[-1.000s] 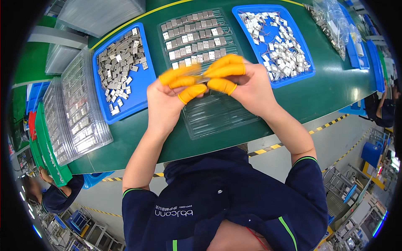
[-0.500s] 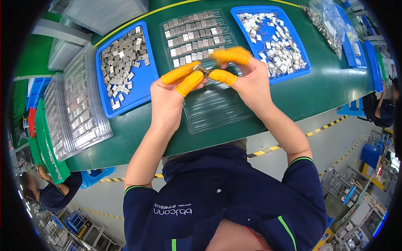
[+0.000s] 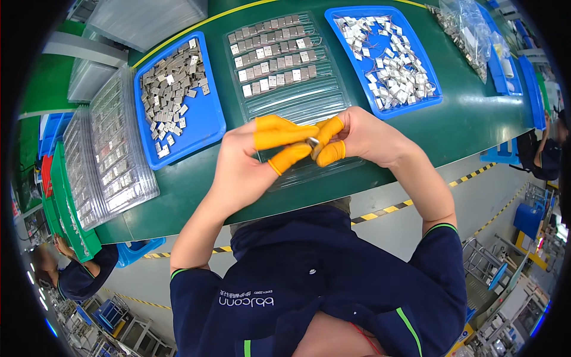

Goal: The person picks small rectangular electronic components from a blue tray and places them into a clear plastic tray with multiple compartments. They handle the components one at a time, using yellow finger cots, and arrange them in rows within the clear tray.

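Observation:
My left hand [image 3: 247, 163] and my right hand [image 3: 369, 140] meet above the near part of a clear plastic tray [image 3: 291, 106]. Yellow finger cots cover the thumbs and index fingers. Pinched between both hands is a small metal connector piece [image 3: 312, 141], mostly hidden by the fingertips. Rows of silver metal connectors [image 3: 267, 65] fill the tray's far slots, some with thin wires at the right end. To the left, a blue tray [image 3: 205, 122] holds a heap of metal connector shells [image 3: 169, 89]. On the right, another blue tray [image 3: 380, 44] carries white connector parts [image 3: 404, 80] with thin wires.
Stacked clear trays [image 3: 128, 154] with parts lie at the table's left, beside a green bin [image 3: 83, 229]. A clear bag [image 3: 464, 30] of parts rests at the far right. Other people [image 3: 83, 273] sit beyond both table ends.
Both hands have moved nearer and slightly right, keeping the metal piece between them. My right fingers have closed in around it, and the tray's lower rows now show.

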Tool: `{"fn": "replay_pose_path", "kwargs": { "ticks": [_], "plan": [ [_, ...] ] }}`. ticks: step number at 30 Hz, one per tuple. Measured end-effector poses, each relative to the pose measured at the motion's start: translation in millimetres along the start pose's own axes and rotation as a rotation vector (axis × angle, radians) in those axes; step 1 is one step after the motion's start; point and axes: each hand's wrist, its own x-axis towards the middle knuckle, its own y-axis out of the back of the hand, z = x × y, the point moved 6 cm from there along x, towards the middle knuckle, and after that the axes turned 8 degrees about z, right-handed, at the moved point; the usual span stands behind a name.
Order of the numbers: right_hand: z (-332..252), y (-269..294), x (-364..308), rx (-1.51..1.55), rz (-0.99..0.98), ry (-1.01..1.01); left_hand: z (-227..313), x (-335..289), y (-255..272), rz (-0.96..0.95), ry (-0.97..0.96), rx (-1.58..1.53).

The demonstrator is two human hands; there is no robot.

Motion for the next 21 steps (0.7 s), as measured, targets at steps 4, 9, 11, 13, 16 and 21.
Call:
{"fn": "replay_pose_path", "kwargs": {
  "ticks": [4, 9, 11, 13, 16, 21],
  "plan": [
    [-8, 9, 1, -0.391, -0.027, 0.141, 12, 2, -12, -0.118, -0.226, 0.274],
    [-28, 22, 1, -0.563, 0.108, 0.285, 2, 10, -20, -0.050, -0.204, 0.282],
    [-37, 41, 2, -0.396, 0.304, 0.406, -20, 28, -11, 0.190, 0.102, -0.051],
    [-48, 53, -1, -0.143, 0.475, 0.598, -45, 41, 0, 0.245, 0.432, -0.356],
    [-66, 50, -10, -0.533, 0.667, 0.827, -69, 44, -3, 0.286, 0.532, -0.416],
    [-63, 35, -11, -0.984, 0.747, 1.080, -61, 47, -17, 0.254, 0.525, -0.505]
  ]
}}
